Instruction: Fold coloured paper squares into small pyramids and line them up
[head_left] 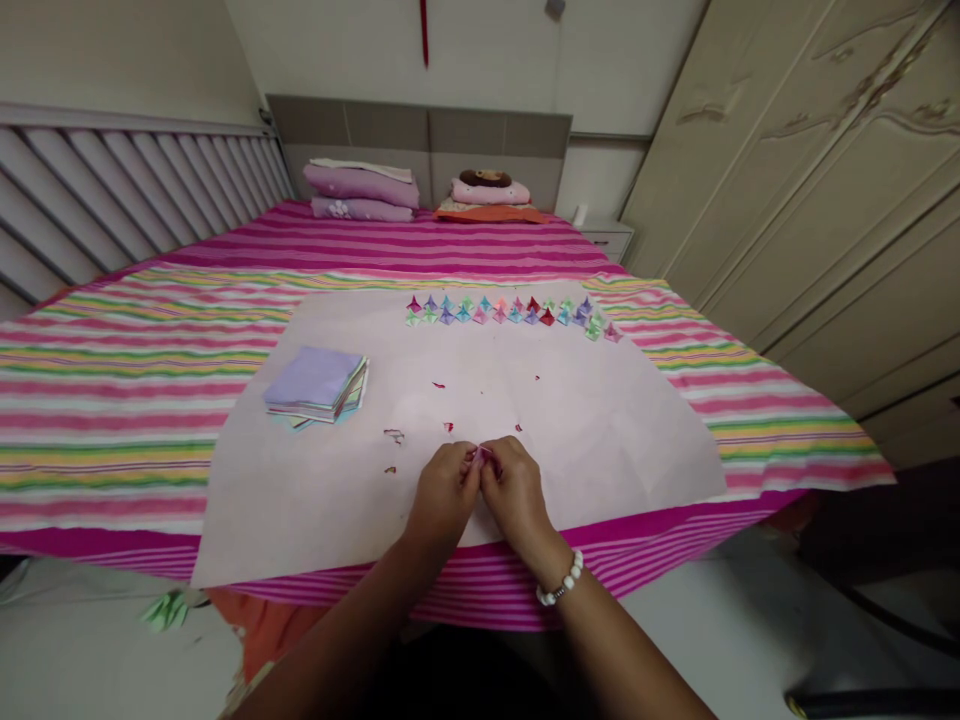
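Note:
My left hand (444, 492) and my right hand (516, 490) meet over the near edge of a large pale paper sheet (600, 430) spread on the bed. Both pinch a small pink folded paper piece (482, 456) between their fingertips; most of it is hidden by the fingers. A bead bracelet (560, 583) circles my right wrist. To the left lies a stack of coloured paper squares (319, 385), lilac on top. Along the sheet's far edge runs a row of several small folded paper shapes (510, 312) in many colours.
The striped bedspread (112, 380) covers the bed. Pillows (361, 188) lie at the headboard. A wardrobe (810, 180) stands at right. Small paper scraps (394, 436) dot the sheet. A green paper piece (166, 608) lies on the floor at lower left.

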